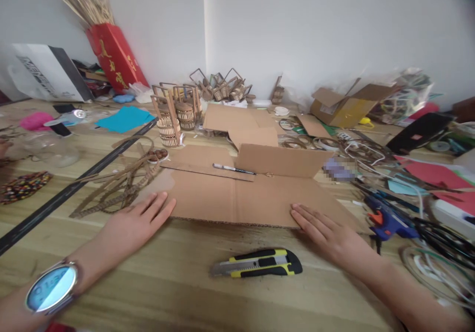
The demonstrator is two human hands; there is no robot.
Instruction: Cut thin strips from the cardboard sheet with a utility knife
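A sheet of brown cardboard [204,198] lies flat on the wooden table, with a raised flap [282,160] along its far right side. My left hand [146,215] rests with fingers stretched out on its near left corner. On the near right part of the sheet lies my right hand [321,230], its fingers extended flat. A pen [233,168] and a thin strip [200,172] lie across the cardboard. Nearest to me, between my forearms, a yellow and black utility knife [260,263] sits on the table with some blade showing.
Small woven baskets [168,131] stand behind the sheet. Coiled strips [122,188] lie on the left, beside a long dark strip [92,171]. To the right are a blue glue gun [389,218], cables and red paper [430,173]. An open carton [349,107] stands farther back.
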